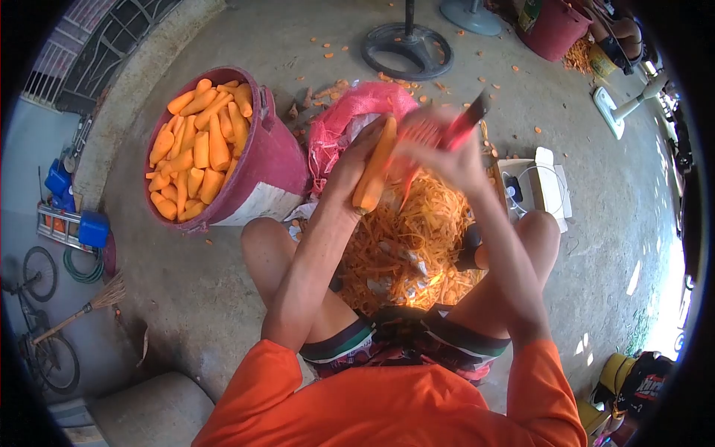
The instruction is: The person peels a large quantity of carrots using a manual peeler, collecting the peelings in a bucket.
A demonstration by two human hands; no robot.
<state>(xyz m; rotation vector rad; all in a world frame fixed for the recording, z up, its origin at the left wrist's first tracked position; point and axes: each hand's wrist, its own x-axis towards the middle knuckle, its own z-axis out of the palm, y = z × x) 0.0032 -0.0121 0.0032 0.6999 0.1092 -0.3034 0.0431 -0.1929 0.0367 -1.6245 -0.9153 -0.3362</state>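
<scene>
My left hand (348, 162) is closed around a carrot (376, 170) that it holds up at a slant. In my right hand (452, 162), smeared by motion, is a red peeler (463, 128) with a dark handle end; it is close beside the carrot. Below both hands a big heap of orange peelings (417, 242) lies between my legs. Just behind my hands stands a pink mesh sack (326, 138), its inside mostly hidden. To the left a tilted magenta tub (281, 160) is full of peeled carrots (217, 145).
An opened white carton (553, 186) lies right of the heap. Farther back are a black round stand base (372, 52), scattered peel bits, another red tub (551, 30) and a person (624, 33). A broom (78, 309) and a bicycle (45, 320) are at the left.
</scene>
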